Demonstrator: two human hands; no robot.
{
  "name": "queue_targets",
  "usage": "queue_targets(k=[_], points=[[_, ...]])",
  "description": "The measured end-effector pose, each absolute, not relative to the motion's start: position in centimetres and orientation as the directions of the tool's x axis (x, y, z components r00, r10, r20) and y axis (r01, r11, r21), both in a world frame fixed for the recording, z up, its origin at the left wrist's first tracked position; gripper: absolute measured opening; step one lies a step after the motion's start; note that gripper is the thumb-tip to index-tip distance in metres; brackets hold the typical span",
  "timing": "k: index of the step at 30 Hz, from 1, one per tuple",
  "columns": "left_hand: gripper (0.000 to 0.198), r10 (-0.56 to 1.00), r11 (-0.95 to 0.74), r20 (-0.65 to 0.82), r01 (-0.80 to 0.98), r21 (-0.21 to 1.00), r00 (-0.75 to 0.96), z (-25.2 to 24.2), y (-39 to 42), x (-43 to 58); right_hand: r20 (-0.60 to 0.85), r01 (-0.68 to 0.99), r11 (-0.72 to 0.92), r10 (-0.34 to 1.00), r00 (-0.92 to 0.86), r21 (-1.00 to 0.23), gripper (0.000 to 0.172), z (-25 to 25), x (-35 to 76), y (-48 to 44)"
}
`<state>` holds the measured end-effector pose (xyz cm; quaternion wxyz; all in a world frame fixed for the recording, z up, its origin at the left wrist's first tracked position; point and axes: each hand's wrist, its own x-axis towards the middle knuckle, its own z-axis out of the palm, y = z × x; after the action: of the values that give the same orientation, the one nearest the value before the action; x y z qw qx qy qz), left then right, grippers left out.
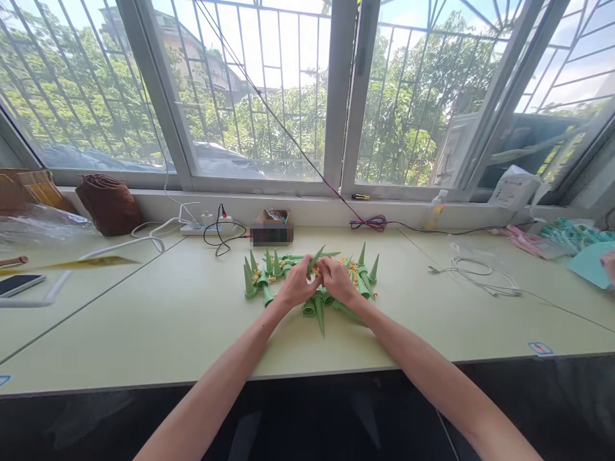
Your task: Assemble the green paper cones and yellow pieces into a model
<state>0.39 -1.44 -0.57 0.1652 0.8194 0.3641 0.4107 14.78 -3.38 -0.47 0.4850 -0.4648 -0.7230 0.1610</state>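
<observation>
A heap of green plastic cones [262, 278] mixed with small yellow pieces [353, 269] lies mid-table. Both my hands meet over the middle of the heap. My left hand [298, 285] is closed round a green cone [314, 259] whose tip points up and right. My right hand [336, 280] is pinched against the same cone, with a small yellow piece at the fingertips. More cones stick out below the hands, one pointing toward me [319, 317].
A pale green table [182, 320] runs under barred windows. A small box [271, 227], power strip [206, 225] and cables sit at the back. White cable [480, 272] lies right, a phone [19, 283] and brown bag [109, 203] left. Another person's hand [608, 266] shows far right.
</observation>
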Motion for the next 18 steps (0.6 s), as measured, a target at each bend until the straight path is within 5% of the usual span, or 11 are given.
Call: queue_targets(k=[18], points=[[0.02, 0.741, -0.668, 0.576, 0.47, 0.578, 0.345, -0.42, -1.67, 0.36, 0.503, 0.467, 0.476, 0.861, -0.075, -0.746, 0.03, -0.1, 14.57, -3.6]])
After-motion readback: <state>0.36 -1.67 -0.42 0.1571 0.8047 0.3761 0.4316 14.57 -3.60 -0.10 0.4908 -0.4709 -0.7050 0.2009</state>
